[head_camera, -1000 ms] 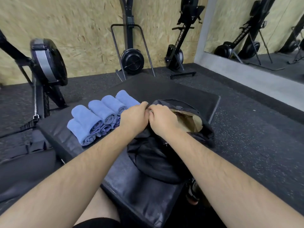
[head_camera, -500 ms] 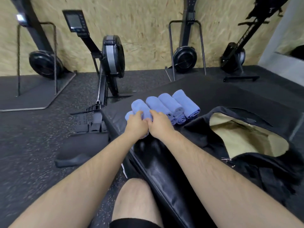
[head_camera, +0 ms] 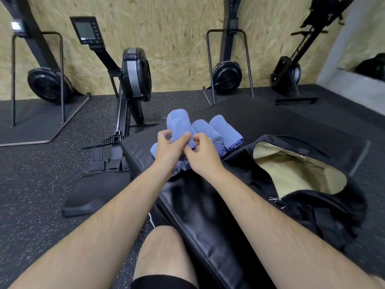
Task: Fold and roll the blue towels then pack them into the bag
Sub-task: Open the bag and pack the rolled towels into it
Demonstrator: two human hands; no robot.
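Since half a second ago, one rolled towel (head_camera: pixel 178 124) has come up off the pile and now tilts with its far end raised above the others. Both hands have lifted with it. The left hand (head_camera: pixel 168 152) grips its near end, fingers (head_camera: pixel 161 135) curled round one side and the thumb laid across the front. The right hand (head_camera: pixel 203 158) meets it there, its fingers (head_camera: pixel 200 139) bent and pinching the same end (how firmly is hard to tell). The other rolled towels (head_camera: pixel 226 130) lie side by side on the black padded surface (head_camera: pixel 208 215), just left of the bag (head_camera: pixel 325 213), which sits on that surface unzipped with its tan lining showing. Beyond the bag, rowing machines (head_camera: pixel 135 76) stand on the speckled floor (head_camera: pixel 41 174) along a chipboard wall (head_camera: pixel 177 38).
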